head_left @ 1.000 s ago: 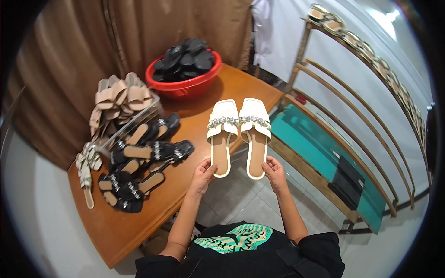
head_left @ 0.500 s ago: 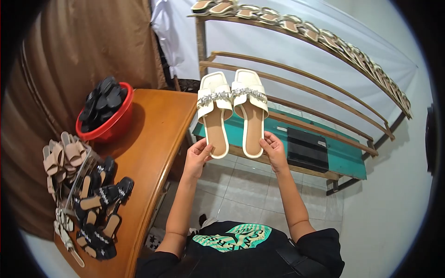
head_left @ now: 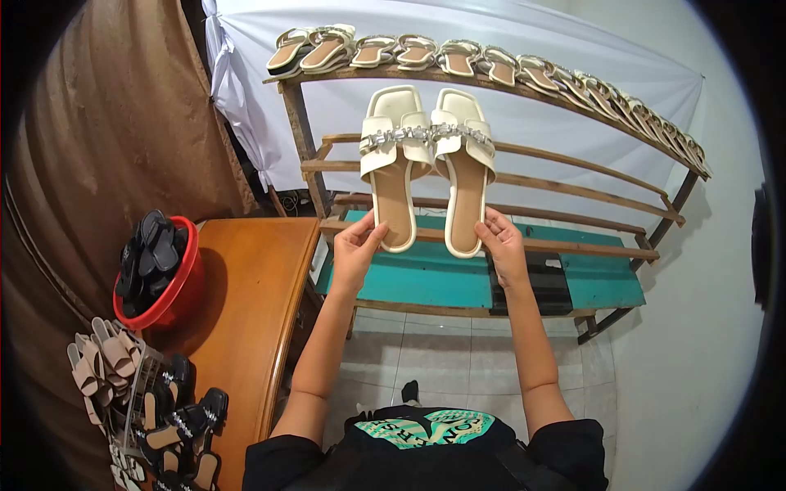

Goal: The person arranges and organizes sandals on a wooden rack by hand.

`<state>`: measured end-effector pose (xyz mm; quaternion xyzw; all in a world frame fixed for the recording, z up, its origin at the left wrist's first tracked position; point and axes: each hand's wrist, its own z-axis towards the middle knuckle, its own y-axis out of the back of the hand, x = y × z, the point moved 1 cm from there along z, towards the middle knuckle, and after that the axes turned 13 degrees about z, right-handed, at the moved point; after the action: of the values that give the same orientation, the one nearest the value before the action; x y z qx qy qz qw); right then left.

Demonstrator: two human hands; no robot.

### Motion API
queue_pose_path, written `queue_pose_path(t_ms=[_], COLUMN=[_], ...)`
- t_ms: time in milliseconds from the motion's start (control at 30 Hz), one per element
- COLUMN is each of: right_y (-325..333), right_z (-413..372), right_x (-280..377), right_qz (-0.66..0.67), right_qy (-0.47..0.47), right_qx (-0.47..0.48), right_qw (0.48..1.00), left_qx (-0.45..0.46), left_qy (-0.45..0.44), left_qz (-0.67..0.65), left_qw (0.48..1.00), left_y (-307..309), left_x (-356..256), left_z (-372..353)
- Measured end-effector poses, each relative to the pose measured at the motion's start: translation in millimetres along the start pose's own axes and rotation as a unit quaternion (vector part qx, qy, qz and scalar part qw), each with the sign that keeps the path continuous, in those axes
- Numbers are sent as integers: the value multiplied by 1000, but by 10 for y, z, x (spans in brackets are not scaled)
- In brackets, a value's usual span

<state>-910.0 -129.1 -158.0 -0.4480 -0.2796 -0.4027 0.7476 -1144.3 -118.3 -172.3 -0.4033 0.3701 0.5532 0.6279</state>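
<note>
1. Hands grip heels: left hand (head_left: pixel 356 250) on left cream sandal (head_left: pixel 395 164), right hand (head_left: pixel 501 245) on right cream sandal (head_left: pixel 465 168).
2. Pair sits at 12 o'clock, before shoe rack (head_left: pixel 299 123).
3. Likely racking step; next needs free rail spot.

This is looking like a small sandal workshop: a wooden rack (head_left: pixel 575 187) is carrying a row of finished sandals (head_left: pixel 458 56) along its top, and left of the rack a counter (head_left: pixel 254 282) is bearing a red basin (head_left: pixel 182 296) of dark sandals and loose sandal piles (head_left: pixel 105 360).

Single head-worn view, fisheye, looking forward and down, close to wooden rack (head_left: pixel 491 204).
</note>
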Motion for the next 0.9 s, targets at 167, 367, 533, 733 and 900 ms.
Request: queue_pose_path(t_ms=[167,367,533,733,900], right_y=[-73,-191,-190,-142,-230], right_z=[640,1262,1565,1742,2009], right_x=[140,173,153,40,29], right_qz=[-1,1,16,40,65], right_qy=[28,53,85,92,80], right_qx=[-4,-9,-7,-4,5], right_qw=[1000,999,996,995,995], left_qx=[2,-34,-46,-61,-105], left_qy=[-54,-96,-142,-150,-140], left_qz=[12,40,96,220,242], left_qw=[998,994,984,962,954], left_y=[52,322,517,553,551], left_x=[-149,-402,-801,-1004,-973], left_z=[729,1704,2624,3398,3792])
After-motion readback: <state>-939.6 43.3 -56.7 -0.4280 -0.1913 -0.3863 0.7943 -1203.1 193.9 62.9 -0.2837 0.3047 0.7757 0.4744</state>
